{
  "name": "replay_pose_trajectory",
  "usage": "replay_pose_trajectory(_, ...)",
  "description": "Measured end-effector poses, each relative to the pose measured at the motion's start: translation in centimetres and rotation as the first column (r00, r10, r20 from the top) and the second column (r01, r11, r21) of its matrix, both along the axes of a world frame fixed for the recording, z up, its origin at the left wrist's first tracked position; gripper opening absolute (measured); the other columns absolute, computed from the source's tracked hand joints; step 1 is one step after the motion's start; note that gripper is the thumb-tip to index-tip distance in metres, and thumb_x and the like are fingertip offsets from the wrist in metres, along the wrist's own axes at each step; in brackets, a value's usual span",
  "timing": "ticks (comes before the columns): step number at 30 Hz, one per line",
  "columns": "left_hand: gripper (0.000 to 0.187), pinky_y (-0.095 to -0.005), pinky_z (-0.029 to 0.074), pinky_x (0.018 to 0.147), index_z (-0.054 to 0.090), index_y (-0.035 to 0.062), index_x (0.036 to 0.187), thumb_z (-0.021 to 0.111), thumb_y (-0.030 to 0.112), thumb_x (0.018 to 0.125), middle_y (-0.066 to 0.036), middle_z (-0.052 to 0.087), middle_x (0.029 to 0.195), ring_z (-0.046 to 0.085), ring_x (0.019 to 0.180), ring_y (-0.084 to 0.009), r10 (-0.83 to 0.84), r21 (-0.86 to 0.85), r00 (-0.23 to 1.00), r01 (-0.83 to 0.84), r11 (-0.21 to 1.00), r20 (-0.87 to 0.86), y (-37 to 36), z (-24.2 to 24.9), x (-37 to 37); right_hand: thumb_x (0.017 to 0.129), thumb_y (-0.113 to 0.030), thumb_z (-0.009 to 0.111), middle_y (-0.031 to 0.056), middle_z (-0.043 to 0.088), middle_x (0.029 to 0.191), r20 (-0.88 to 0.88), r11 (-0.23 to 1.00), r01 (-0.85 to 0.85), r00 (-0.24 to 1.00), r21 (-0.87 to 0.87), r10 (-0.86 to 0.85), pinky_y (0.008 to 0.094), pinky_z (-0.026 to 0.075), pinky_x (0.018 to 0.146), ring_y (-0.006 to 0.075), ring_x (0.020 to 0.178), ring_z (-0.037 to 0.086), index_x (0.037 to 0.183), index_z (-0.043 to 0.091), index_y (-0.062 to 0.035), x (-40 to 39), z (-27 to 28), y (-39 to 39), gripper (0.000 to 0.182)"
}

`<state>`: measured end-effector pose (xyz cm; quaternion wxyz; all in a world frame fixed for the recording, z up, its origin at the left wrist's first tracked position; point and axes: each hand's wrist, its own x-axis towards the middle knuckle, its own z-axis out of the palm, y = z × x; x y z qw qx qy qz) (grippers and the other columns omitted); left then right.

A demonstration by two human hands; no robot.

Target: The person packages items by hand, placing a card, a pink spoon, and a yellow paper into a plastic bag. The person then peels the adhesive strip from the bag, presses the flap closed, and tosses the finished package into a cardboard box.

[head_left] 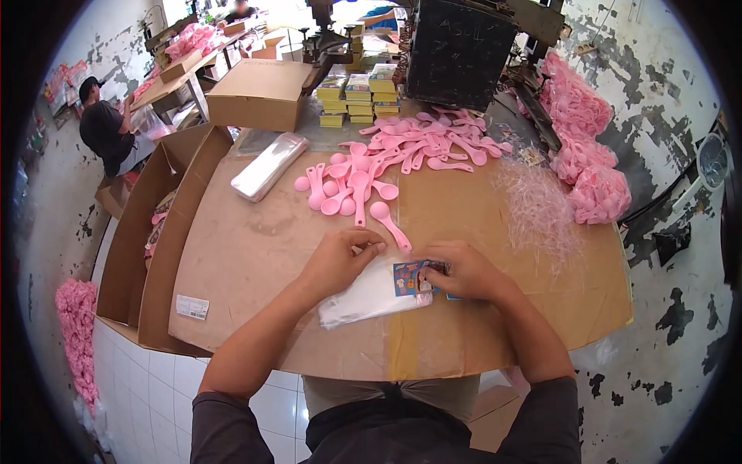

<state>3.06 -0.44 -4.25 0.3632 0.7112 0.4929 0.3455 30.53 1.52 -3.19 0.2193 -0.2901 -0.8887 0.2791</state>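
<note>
Past dark sleeves (228,429), your right hand (468,271) gripped a blue illustrated card (406,278) over clear plastic bags (363,301), left hand (346,257) pinched closed, contents unclear; near left lay an unreadable white barcode label (192,307).

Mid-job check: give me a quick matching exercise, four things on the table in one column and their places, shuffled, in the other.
Things
1. Picture card
2. Pink spoons
3. White label
4. Tangle of thin strips

Places
A. Near the front left corner of the table
B. On the right part of the table
C. At the fingers of the right hand
D. In a loose heap beyond both hands

Right pairs: 1-C, 2-D, 3-A, 4-B
</note>
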Motion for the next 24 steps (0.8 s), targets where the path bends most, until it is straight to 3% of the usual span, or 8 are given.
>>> replay_pose_trajectory(4,0.019,-0.0281,0.054,0.069,0.075,0.0002,0.111,0.071,0.015,0.099,-0.006,0.076,0.096,0.065,0.076,-0.0086,0.052,-0.005,0.994,-0.052,0.999,0.093,0.0,0.3,-0.2,0.088,-0.008,0.070,0.0142,0.069,0.098,0.003,0.999,-0.009,1.000,-0.044,0.009,0.0379,0.056,0.078,0.0300,0.084,0.068,0.118,0.072,-0.0007,0.4,0.0,-0.3,0.031)
replay_pose_trajectory(7,0.021,-0.0284,0.054,0.069,0.075,-0.0003,0.109,0.074,0.016,0.097,-0.005,0.075,0.092,0.064,0.074,-0.0089,0.056,-0.111,0.971,-0.031,0.993,0.233,0.2,0.3,-0.3,0.088,-0.007,0.069,0.0138,0.068,0.099,-0.037,0.999,-0.010,0.999,-0.047,0.009,0.0378,0.056,0.078,0.0296,0.085,0.067,0.116,0.073,-0.0007,0.5,-0.4,-0.3,0.029)
replay_pose_trajectory(13,0.021,-0.0267,0.052,0.065,0.074,-0.0001,0.103,0.080,0.016,0.091,-0.002,0.069,0.081,0.061,0.070,-0.0083,-0.010,0.168,0.990,0.033,0.985,-0.138,-0.2,-0.4,0.4,0.088,-0.007,0.070,0.0126,0.069,0.100,-0.038,1.000,0.001,0.999,-0.016,-0.002,0.0387,0.055,0.079,0.0293,0.088,0.067,0.112,0.074,-0.0017,0.5,-0.6,-0.5,0.026)
replay_pose_trajectory(16,0.019,-0.0260,0.051,0.066,0.074,0.0003,0.102,0.080,0.014,0.091,-0.002,0.071,0.083,0.061,0.072,-0.0073,0.026,-0.046,0.988,-0.033,0.998,-0.150,-0.2,0.7,0.2,0.087,-0.008,0.072,0.0115,0.069,0.097,-0.041,0.999,0.002,0.999,0.052,0.000,0.0398,0.054,0.080,0.0295,0.088,0.066,0.111,0.075,-0.0031,0.5,-0.8,-0.5,0.025)
replay_pose_trajectory(19,0.016,-0.0261,0.051,0.068,0.072,0.0001,0.101,0.077,0.012,0.093,-0.003,0.073,0.087,0.064,0.076,-0.0069,0.022,-0.148,1.000,-0.018,0.989,0.022,0.0,0.8,-0.4,0.086,-0.008,0.073,0.0109,0.070,0.094,-0.029,0.994,0.004,1.000,0.113,-0.001,0.0402,0.053,0.081,0.0297,0.088,0.066,0.109,0.075,-0.0047,0.6,-0.6,-0.4,0.024)
replay_pose_trajectory(22,0.013,-0.0260,0.053,0.070,0.068,-0.0011,0.102,0.072,0.010,0.097,-0.005,0.075,0.091,0.068,0.081,-0.0082,-0.001,-0.077,0.998,0.006,0.997,0.064,0.4,0.7,-1.0,0.085,-0.007,0.072,0.0114,0.071,0.094,-0.003,0.990,0.005,1.000,0.141,-0.005,0.0404,0.052,0.080,0.0301,0.087,0.065,0.109,0.076,-0.0047,0.7,-0.3,-0.5,0.024)
replay_pose_trajectory(24,0.013,-0.0264,0.055,0.072,0.066,-0.0016,0.104,0.070,0.009,0.099,-0.006,0.075,0.091,0.070,0.083,-0.0094,-0.024,-0.064,0.944,0.047,0.997,0.328,0.8,0.2,-0.8,0.085,-0.005,0.072,0.0107,0.072,0.095,-0.019,0.992,0.047,0.999,0.120,-0.045,0.0388,0.052,0.080,0.0275,0.087,0.066,0.109,0.076,-0.0043,0.8,0.1,-0.5,0.024)
